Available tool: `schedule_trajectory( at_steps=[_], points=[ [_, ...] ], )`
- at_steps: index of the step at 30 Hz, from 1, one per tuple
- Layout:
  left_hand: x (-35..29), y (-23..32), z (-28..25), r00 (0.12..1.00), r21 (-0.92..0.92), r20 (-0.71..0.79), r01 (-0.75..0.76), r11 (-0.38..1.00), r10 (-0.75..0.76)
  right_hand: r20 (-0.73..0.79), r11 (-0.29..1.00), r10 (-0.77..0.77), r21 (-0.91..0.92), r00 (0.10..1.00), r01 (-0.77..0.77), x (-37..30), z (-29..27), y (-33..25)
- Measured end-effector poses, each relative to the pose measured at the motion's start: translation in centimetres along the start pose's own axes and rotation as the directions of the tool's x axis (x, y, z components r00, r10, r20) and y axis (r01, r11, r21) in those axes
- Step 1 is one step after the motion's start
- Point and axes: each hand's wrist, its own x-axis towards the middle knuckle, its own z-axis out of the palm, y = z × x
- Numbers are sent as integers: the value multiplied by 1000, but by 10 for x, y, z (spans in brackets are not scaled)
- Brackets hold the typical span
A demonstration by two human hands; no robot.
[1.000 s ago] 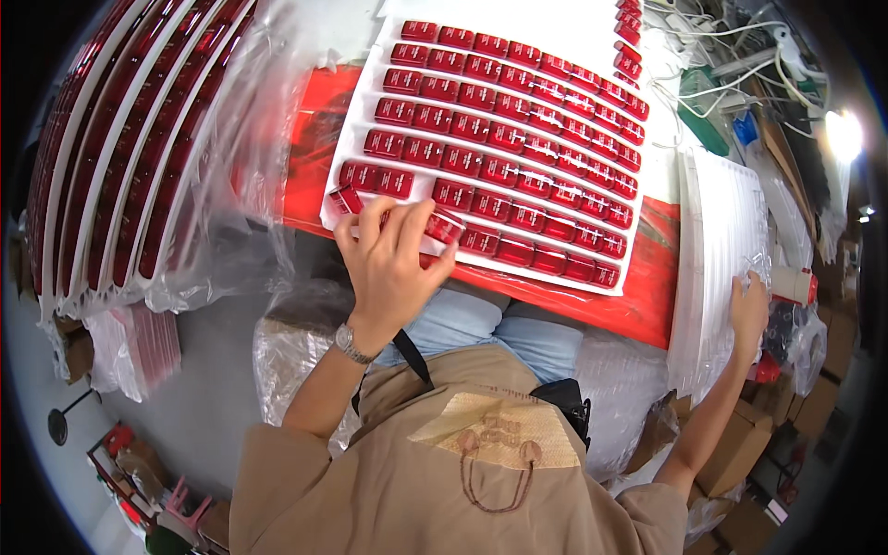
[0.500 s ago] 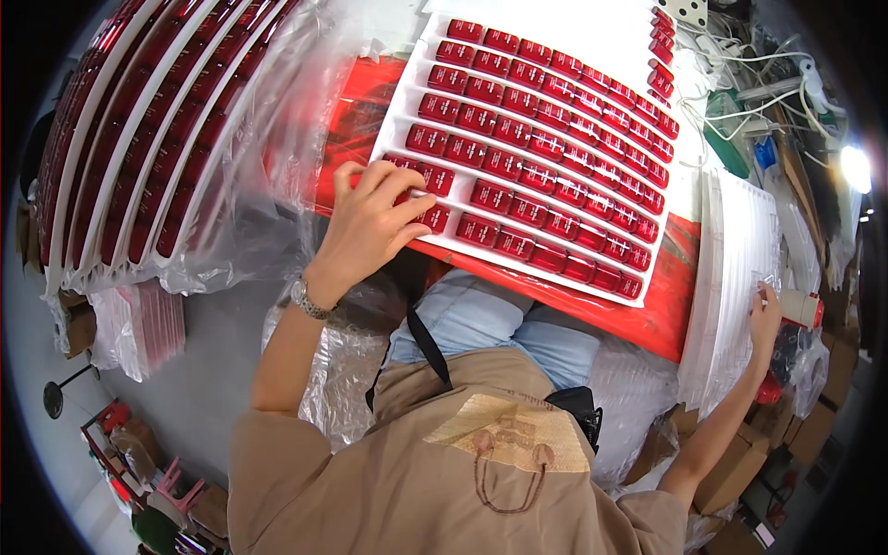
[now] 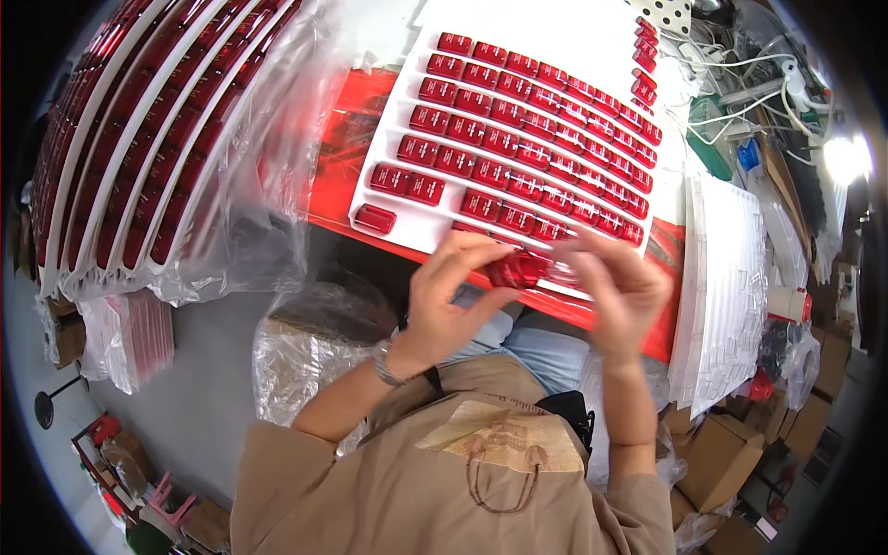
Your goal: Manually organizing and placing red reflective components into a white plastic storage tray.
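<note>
My left hand (image 3: 453, 296) pinches a small glossy red block-shaped bottle (image 3: 516, 268) over the near edge of a white tray (image 3: 421, 225). Facing it, my right hand (image 3: 622, 291) is blurred, its fingers curled around a clear, shiny bit at the bottle's right end that I cannot make out. Rows of the same red bottles (image 3: 499, 141) with pale print fill the tray. One bottle (image 3: 375, 218) lies alone in its near left corner, and part of the nearest row is hidden behind my hands.
Left stand curved stacks of filled trays (image 3: 153, 139) beside crumpled clear plastic film (image 3: 319, 120). A pile of clear plastic sheets or trays (image 3: 726, 287) leans at the right. Red sheeting (image 3: 344, 153) covers the table edge. White cables (image 3: 731, 111) and cardboard boxes (image 3: 721, 462) lie farther right.
My left hand has moved right from the tray's left side and now holds a bottle. The right hand has come in from the clear plastic pile to meet it.
</note>
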Motion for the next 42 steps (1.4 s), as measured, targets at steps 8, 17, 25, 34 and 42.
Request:
schedule_trajectory(
  at_steps=[8,17,25,34,42],
  points=[
    [4,8,-26,998,149,59,30,988,-39,590,859,-27,-399,807,320,-4,-14,-8],
    [41,-26,-76,854,686,520,-403,606,-21,-382,-149,213,-922,899,-357,9,-437,95],
    [46,-20,-128,879,753,466,-336,565,-98,-185,140,176,-967,967,-211,2,-398,79],
    [25,-19,-106,947,128,105,291,948,-305,-215,156,268,-952,939,-262,-16,-437,78],
    [19,-14,-58,953,-185,212,259,948,-219,-247,408,-197,-901,949,-150,-7,-371,43]
  ],
)
